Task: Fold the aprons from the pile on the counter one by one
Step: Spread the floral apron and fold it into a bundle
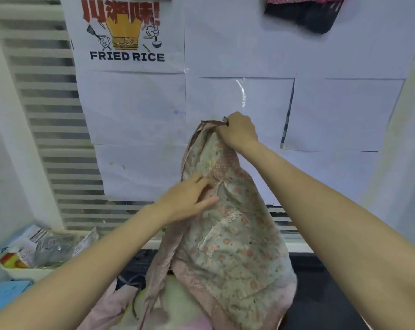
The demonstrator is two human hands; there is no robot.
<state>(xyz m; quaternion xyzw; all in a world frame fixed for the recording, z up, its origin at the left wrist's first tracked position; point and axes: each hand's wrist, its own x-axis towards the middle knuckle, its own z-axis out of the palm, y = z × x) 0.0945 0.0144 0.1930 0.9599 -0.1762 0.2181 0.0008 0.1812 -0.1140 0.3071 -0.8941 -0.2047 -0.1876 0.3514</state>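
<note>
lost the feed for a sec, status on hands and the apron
Right hand grips the floral apron by its top edge, lifted. Left hand touches its front, fingers straight. More fabric piled below; nothing in the way.

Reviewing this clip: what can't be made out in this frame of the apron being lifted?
Head view only:
- Right hand fingertips: hidden behind the apron top edge they grip.
- Apron's straps and full shape: bunched up, lower part cut off by the bottom edge.
- Pile beneath: mostly covered by the apron, so its count is unknown.
- Left hand: blurred; whether it pinches or only touches is unclear.
- Basket contents: blurred.
</note>
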